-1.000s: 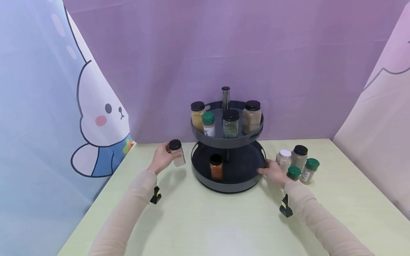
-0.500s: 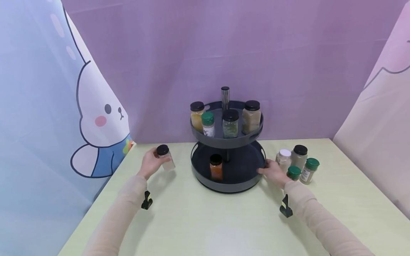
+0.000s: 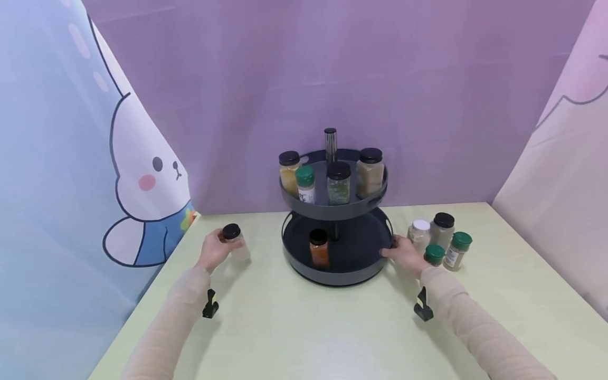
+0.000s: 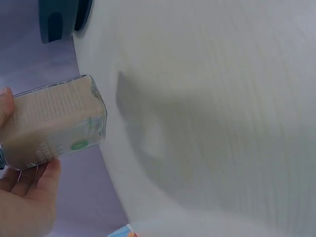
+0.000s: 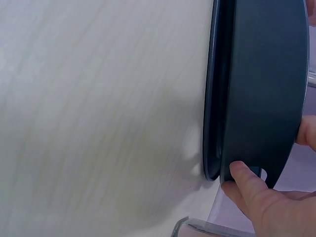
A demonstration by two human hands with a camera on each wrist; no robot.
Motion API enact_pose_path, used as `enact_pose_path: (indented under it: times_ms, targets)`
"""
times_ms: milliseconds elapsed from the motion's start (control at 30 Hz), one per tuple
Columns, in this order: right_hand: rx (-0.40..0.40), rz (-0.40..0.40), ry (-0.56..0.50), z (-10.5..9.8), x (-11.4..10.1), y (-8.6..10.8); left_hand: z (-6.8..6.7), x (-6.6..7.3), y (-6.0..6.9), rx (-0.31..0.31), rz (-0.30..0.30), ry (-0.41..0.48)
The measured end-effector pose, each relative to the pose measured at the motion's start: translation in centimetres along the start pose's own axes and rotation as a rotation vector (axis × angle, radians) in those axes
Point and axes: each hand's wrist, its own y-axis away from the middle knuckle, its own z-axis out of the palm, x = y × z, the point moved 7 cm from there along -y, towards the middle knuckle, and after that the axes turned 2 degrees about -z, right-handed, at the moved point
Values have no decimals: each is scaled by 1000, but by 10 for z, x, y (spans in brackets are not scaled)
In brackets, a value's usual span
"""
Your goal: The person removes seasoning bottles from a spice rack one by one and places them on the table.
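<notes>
Left-hand grip has slid left and down the frame over the last second, taking the black-capped powder jar along; right-hand grip hasn't budged. Left fingers and thumb clamped round the jar's upper body, long axis leaning, lid up-left, base down-right, looks clear of the surface. Jar: squarish, clear, pinkish-tan powder, print too blurry to trust. Key relation: lower tray sits right of that grip, gap between. Right hand is nearer it, in fact pinching its rim at the handle cutout. Tray's round, smooth, matte dark grey. Further out: orange-red spice jar upright in it, left of center; upper tray with four jars, shiny metal post; white-capped jar in a cluster right of frame center.
</notes>
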Motion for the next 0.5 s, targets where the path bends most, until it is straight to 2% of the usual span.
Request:
enact_pose_path:
  times_ms: [500]
  targets:
    - [16,-10,25,0,-1,0,-2,-23,-1,26,-11,-17]
